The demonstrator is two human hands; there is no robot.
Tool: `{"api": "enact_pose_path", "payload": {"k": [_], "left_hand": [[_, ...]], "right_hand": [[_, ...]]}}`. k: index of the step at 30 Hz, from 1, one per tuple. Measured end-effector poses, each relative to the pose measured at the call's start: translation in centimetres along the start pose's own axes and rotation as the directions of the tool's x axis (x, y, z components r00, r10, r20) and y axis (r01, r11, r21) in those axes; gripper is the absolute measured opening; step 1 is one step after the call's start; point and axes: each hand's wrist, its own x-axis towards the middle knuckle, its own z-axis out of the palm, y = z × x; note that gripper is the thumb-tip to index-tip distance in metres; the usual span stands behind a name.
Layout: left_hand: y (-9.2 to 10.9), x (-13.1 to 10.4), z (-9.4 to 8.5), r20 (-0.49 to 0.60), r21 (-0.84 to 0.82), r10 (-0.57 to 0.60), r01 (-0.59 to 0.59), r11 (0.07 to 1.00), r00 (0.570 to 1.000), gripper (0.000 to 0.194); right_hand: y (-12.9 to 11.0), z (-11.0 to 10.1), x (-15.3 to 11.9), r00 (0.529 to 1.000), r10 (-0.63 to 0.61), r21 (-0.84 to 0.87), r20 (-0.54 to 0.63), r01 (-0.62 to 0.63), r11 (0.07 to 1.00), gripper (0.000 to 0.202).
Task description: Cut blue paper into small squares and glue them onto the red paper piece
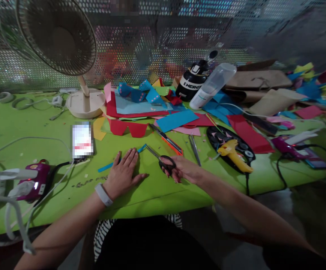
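My left hand (125,172) lies flat with its fingers stretched out, pressing a narrow blue paper strip (105,167) onto the green table. The strip's far end sticks out beyond my fingertips. In my right hand (183,169) is a pair of black-handled scissors (167,162), fingers through the loops. Their blade tips reach the strip's far end; whether they touch the paper I cannot tell. Just beyond the hands lie a red paper cutout shaped like glasses (126,128), an orange and black utility knife (167,139) and metal tweezers (194,150).
A yellow glue gun (235,155) rests on a black palette (212,132) at right. Paper sheets (176,120), a black bottle (192,80) and a clear bottle (213,86) stand behind. At left are a fan (85,103), a phone (82,140) and a purple power strip (37,180) with cables.
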Motion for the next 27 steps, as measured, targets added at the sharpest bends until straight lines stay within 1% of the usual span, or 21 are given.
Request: {"api": "enact_pose_path", "payload": {"k": [4,10,15,18,23,27], "left_hand": [[0.02,-0.04,0.06,-0.017,0.005,-0.002,0.002,1.000,1.000,0.082],[0.04,-0.06,-0.01,-0.031,0.012,0.006,-0.005,1.000,1.000,0.081],[-0.15,0.02,0.02,-0.025,0.019,0.013,-0.012,1.000,1.000,0.084],[-0.28,0.12,0.06,-0.018,0.024,0.024,-0.024,0.999,1.000,0.085],[-0.08,0.50,0.03,-0.047,0.015,0.055,-0.054,0.998,0.997,0.087],[0.09,0.71,0.19,-0.031,0.001,0.091,-0.091,0.996,0.995,0.088]], "right_hand": [[-0.19,-0.29,-0.03,1.000,-0.002,-0.031,0.004,0.003,1.000,0.050],[-0.52,0.21,-0.87,1.000,0.001,-0.059,-0.015,-0.002,0.998,0.052],[-0.60,0.27,-0.65,1.000,0.021,-0.063,-0.005,-0.021,0.998,0.055],[-0.71,0.19,-0.37,0.999,0.026,-0.062,-0.021,-0.027,0.998,0.054],[-0.56,0.10,-0.16,0.999,0.015,-0.078,-0.031,-0.018,0.997,0.052],[-0.42,0.29,-0.21,0.999,0.009,-0.075,-0.035,-0.011,0.997,0.052]]}}
